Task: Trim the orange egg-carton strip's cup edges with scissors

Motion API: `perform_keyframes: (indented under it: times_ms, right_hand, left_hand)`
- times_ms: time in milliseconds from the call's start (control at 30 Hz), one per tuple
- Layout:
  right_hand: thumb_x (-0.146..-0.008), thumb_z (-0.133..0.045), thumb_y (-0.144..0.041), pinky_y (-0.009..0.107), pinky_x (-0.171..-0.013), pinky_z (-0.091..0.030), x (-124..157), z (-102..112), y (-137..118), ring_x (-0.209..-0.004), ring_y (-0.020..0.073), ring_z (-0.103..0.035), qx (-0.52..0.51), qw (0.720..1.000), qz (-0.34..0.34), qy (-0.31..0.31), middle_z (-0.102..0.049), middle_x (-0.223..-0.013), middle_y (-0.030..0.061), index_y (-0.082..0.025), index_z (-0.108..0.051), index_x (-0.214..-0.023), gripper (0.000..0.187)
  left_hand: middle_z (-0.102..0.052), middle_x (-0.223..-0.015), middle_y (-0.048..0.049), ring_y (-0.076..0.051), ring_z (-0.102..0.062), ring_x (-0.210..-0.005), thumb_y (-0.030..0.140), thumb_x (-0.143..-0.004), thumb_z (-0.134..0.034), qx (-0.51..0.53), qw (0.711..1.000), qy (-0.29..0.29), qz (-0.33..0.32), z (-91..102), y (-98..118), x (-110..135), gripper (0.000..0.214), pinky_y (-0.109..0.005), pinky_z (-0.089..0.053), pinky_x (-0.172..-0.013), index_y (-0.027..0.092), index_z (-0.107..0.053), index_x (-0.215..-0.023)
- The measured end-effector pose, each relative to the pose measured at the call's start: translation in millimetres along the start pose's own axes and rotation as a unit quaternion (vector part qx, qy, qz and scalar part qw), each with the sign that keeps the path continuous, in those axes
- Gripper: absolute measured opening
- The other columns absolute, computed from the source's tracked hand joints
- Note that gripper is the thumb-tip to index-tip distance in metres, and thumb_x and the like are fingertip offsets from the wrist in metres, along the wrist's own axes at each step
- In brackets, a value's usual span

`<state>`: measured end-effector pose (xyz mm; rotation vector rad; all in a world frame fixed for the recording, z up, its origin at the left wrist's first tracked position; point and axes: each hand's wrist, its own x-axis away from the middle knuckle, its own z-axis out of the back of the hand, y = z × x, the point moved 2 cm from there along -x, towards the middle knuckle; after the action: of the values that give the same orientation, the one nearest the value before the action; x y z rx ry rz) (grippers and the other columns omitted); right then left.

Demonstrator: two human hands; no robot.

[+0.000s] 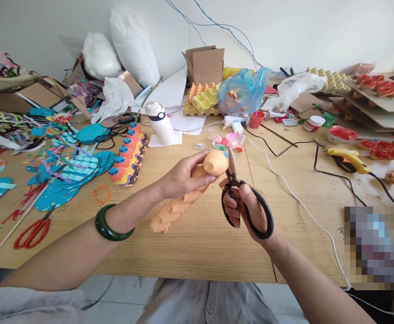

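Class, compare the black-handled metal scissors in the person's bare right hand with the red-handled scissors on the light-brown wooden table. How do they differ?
Colour: the black-handled metal scissors have black loops; the red-handled scissors have red ones.
Pose: the black pair is raised in the right hand, while the red pair lies on the table.
Both have two looped handles.

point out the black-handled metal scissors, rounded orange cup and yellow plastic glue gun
Black-handled metal scissors (232,178), head view: pivot
Rounded orange cup (216,162), head view: outside
Yellow plastic glue gun (348,158), head view: body
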<state>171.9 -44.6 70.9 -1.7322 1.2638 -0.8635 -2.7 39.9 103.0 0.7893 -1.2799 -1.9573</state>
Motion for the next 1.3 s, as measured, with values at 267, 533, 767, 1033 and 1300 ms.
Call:
perform_keyframes:
  times_ms: [267,533,767,1033,1300]
  right_hand:
    - [-0.085,-0.068,-0.067,0.016,-0.028,-0.027,-5,6,12,-0.039,0.0048,-0.025,0.040,0.995,-0.034,0.089,-0.032,-0.056,-0.0111,-0.021,-0.059,-0.092,0.048]
    - [-0.075,-0.075,-0.071,0.021,-0.036,-0.041,-17,33,27,-0.045,0.0075,-0.038,0.041,0.990,-0.084,0.102,-0.043,-0.059,-0.0092,-0.020,-0.059,-0.098,0.059]
    - [-0.086,-0.062,-0.074,0.026,-0.047,-0.047,-8,39,34,-0.054,0.0106,-0.045,0.104,0.992,-0.036,0.062,-0.046,-0.067,-0.0066,-0.019,-0.059,-0.107,0.059]
    - [-0.093,-0.066,-0.058,0.028,-0.060,-0.042,2,32,29,-0.065,0.0132,-0.049,0.329,0.940,0.056,0.071,-0.051,-0.073,-0.0045,-0.022,-0.061,-0.118,0.044]
    - [-0.096,-0.064,-0.050,0.027,-0.060,-0.036,5,27,28,-0.063,0.0131,-0.049,0.427,0.890,0.130,0.092,-0.054,-0.074,-0.0034,-0.024,-0.061,-0.118,0.035]
  left_hand:
    - [-0.069,-0.126,-0.0126,-0.025,-0.063,-0.114,0.036,-0.084,-0.075,-0.015,0.999,-0.036,0.013,-2.9,-7,-11,0.056,-0.036,-0.050,-0.101,0.011,-0.061,-0.132]
    - [-0.065,-0.098,-0.0038,-0.018,-0.059,-0.088,0.039,-0.079,-0.075,-0.084,0.987,-0.126,0.057,2.8,-24,-23,0.039,-0.030,-0.049,-0.079,0.013,-0.066,-0.107]
    - [-0.065,-0.098,-0.0034,-0.016,-0.059,-0.086,0.039,-0.082,-0.075,-0.046,0.985,-0.146,0.076,6.0,-29,-16,0.044,-0.027,-0.048,-0.077,0.013,-0.064,-0.115]
    - [-0.071,-0.108,-0.0078,-0.022,-0.064,-0.099,0.039,-0.077,-0.081,-0.001,0.992,-0.107,0.072,6.9,-16,-16,0.052,-0.034,-0.053,-0.090,0.016,-0.067,-0.122]
    - [-0.072,-0.108,-0.0088,-0.021,-0.067,-0.096,0.037,-0.079,-0.082,0.016,0.993,-0.107,0.054,7.4,-19,-10,0.057,-0.032,-0.054,-0.087,0.012,-0.066,-0.127]
